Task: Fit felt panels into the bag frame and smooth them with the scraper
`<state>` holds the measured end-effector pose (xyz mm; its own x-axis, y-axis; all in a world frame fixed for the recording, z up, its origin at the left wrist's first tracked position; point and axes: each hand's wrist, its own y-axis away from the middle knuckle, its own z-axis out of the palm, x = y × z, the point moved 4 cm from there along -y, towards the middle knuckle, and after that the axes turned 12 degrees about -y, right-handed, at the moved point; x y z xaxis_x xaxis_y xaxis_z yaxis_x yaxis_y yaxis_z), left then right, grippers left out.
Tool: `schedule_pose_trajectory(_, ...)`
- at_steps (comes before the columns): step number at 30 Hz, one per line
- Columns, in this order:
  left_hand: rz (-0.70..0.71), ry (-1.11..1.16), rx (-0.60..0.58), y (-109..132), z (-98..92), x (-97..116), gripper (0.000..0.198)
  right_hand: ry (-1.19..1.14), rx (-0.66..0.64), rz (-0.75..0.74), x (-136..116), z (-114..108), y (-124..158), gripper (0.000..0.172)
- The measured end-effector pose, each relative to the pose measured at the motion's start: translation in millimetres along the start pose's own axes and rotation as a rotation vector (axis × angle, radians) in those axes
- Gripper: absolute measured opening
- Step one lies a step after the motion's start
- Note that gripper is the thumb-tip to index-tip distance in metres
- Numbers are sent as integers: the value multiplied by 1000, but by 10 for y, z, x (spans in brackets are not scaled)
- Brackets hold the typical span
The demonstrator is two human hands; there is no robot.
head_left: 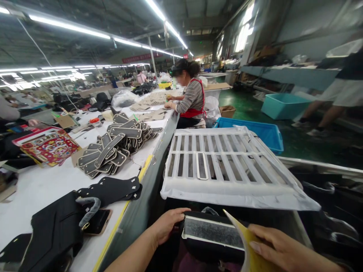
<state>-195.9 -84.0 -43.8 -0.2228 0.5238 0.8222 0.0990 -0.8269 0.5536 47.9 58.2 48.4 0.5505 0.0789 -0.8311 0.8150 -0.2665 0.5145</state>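
At the bottom middle, a black bag (211, 249) lies with a dark grey strip (211, 230) edged in white facing up. My left hand (168, 224) grips the bag's left end, thumb stretched along its top edge. A yellow sheet (251, 245) with a pale side stands tilted over the strip's right end; my right hand (273, 245) pinches it between thumb and fingers. The sheet hides that end of the bag. Beyond the bag, a slatted rack wrapped in white (193, 189) carries one narrow white-edged strip (202, 166).
Left, the white table (42, 185) bears a heap of dark strap pieces (110, 145), black panels (110, 190), a black bag (53, 226), a phone (99, 223) and a red printed packet (51, 145). A co-worker (190, 92) sits ahead. Blue (272, 139) and turquoise bins (283, 107) stand right.
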Motion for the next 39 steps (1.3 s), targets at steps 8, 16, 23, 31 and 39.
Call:
schedule_pose_trajectory(8, -45, -15, 129, -6, 114, 47, 40, -445, 75, -53, 289, 239, 31, 44)
schedule_pose_trajectory(16, 1, -23, 359, -46, 354, 102, 32, -582, 197, -19, 107, 748, -52, 78)
schedule_pose_trajectory(23, -44, -55, 292, 109, 228, 73, 40, -779, 155, 49, 74, 1112, -164, 62)
schedule_pose_trajectory(31, -53, -237, 458, 560, 152, 14, 58, -793, 73, 182, 240, 1352, -354, 73)
schedule_pose_trajectory(39, -7, 169, -10, 370, 304, -41, 70, -894, 38, 393, 206, 1313, -405, 29)
